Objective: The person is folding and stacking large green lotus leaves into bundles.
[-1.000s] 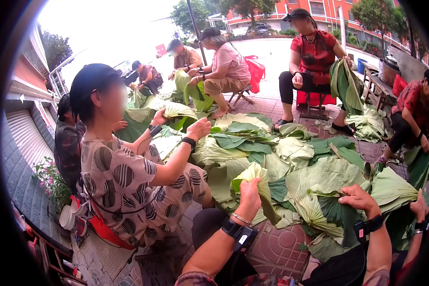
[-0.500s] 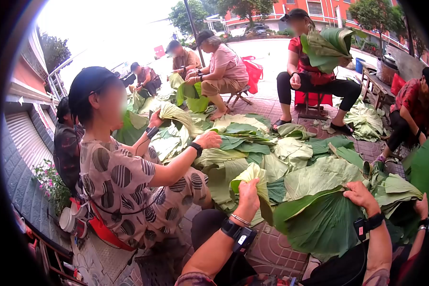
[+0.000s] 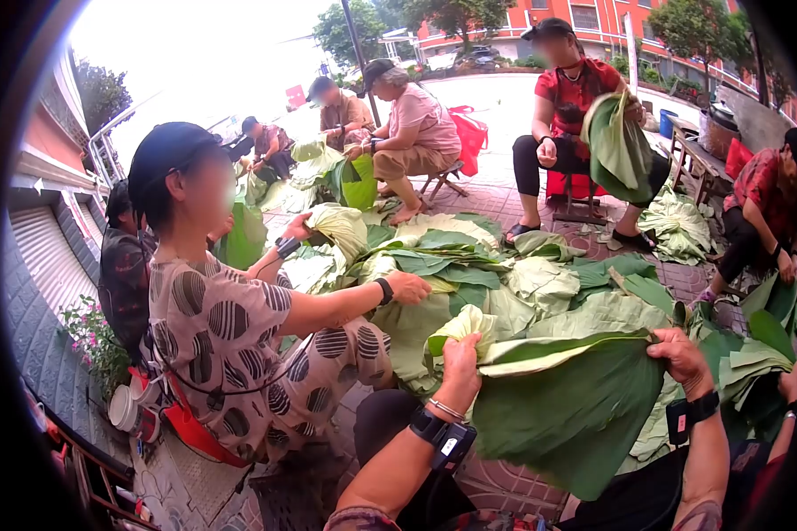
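My left hand (image 3: 460,365) is closed on a folded, pale green lotus leaf (image 3: 454,331). My right hand (image 3: 679,357) pinches the edge of a large dark green lotus leaf (image 3: 567,411). That leaf hangs stretched between my two hands, its left end against the folded one. Whether my left fingers also grip it is hidden. Beyond it lies a broad heap of lotus leaves (image 3: 536,283), some pale side up, some dark.
At my left sits a person in a patterned shirt (image 3: 212,310), one hand over the heap. Across, a person in red (image 3: 562,97) holds leaves. A co-worker's hand (image 3: 793,380) grips leaves close by on my right. White buckets (image 3: 126,409) stand at far left.
My right hand has raised the large leaf's edge slightly, and the leaf now stretches across to my left hand. The person in red has lowered their leaves. The left neighbour's hand moved right.
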`<state>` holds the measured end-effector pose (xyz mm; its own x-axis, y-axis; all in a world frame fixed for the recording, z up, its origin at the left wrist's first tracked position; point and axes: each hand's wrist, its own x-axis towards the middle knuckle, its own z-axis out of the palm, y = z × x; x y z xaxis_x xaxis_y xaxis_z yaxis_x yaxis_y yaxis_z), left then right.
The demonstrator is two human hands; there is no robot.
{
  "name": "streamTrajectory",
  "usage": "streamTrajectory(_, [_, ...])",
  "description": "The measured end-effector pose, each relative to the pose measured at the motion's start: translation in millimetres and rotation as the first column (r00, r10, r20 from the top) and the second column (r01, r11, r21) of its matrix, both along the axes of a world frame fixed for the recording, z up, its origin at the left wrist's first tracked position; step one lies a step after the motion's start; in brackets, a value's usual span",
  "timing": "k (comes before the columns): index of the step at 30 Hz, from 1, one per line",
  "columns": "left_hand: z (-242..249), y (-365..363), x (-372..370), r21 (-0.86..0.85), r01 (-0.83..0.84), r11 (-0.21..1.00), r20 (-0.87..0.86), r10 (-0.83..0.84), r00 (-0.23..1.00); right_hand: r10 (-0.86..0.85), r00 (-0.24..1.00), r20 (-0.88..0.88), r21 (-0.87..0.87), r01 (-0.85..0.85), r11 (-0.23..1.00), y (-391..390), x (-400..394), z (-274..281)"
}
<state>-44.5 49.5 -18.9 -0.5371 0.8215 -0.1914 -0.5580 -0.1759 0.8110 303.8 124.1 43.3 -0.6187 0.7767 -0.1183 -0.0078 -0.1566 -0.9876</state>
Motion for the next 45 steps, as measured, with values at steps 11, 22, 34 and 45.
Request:
streamTrajectory(11, [-18,7,-9,0.044,-0.003,0.999,0.03,0.001,1.0,-0.29,0.689,0.665,0.653,-0.347,0.673,8,-1,-29])
streamTrajectory(22, [8,-24,-1,0.215,0.347,0.913,0.496,-0.408,0.767,0.0,0.891,-0.455,0.026,0.014,1.0,-11,-2,24])
streamTrajectory(34, [-8,6,-3,0.087,0.011,0.996,0.014,-0.012,1.0,-0.33,0.754,0.568,0.681,-0.205,0.703,12,-1,-21])
streamTrajectory(45, [-16,6,-7,0.136,0.02,0.99,-0.081,-0.009,0.997,0.073,0.904,-0.421,0.062,-0.052,0.997,-15,1,25])
